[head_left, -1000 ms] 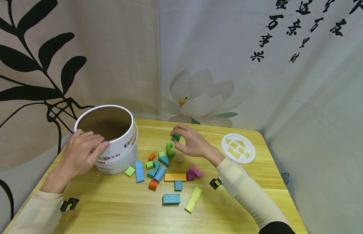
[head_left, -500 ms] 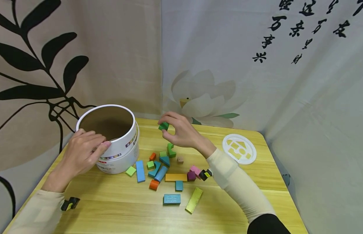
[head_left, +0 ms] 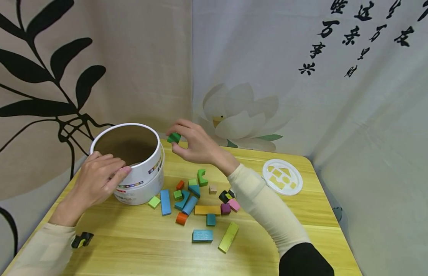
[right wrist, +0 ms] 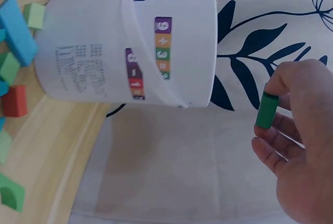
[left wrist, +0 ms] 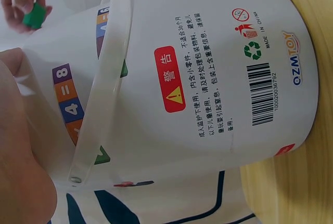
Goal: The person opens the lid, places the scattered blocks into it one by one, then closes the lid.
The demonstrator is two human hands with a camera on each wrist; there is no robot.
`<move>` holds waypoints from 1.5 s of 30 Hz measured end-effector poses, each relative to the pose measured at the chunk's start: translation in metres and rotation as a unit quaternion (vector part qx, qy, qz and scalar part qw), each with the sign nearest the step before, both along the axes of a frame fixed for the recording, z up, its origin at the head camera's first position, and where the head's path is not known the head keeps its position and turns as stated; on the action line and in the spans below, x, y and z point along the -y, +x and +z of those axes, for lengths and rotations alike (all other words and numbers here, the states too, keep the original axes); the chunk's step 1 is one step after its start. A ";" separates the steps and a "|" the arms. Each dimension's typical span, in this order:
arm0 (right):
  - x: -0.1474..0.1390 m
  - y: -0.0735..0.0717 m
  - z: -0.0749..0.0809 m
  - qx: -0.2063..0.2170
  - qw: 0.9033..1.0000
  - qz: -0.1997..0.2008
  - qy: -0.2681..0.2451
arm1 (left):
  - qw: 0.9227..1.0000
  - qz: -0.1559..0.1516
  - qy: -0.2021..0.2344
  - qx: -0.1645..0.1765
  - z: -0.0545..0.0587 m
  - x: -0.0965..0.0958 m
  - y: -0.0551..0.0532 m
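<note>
Green block (head_left: 174,138) in the head view: the right hand (head_left: 195,142) pinches it above the far part of the worktop (head_left: 131,245), just right of the bucket (head_left: 141,184). The left hand (head_left: 96,180) grips the bucket's near rim, and loose blocks (head_left: 207,209) lie to the right. Moving this block to the bucket seems the step in hand.

In the left wrist view, the handle (left wrist: 104,94) runs across the bucket's side.

In the right wrist view, the grip is narrow round the block, which is apart from the bucket. Next likely calls for going left over the rim, then widening that grip.
</note>
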State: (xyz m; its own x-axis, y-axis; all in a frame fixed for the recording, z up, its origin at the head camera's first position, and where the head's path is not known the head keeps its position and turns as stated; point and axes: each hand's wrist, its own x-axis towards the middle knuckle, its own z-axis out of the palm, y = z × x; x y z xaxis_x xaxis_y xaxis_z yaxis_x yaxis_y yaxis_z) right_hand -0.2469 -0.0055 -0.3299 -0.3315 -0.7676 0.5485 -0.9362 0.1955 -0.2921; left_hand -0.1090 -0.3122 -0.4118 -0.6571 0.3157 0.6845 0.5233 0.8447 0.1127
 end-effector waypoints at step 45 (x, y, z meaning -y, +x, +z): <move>0.097 0.011 0.016 0.031 0.984 -0.017 0.173 | 1.000 -0.003 0.000 -0.007 0.001 0.000 -0.001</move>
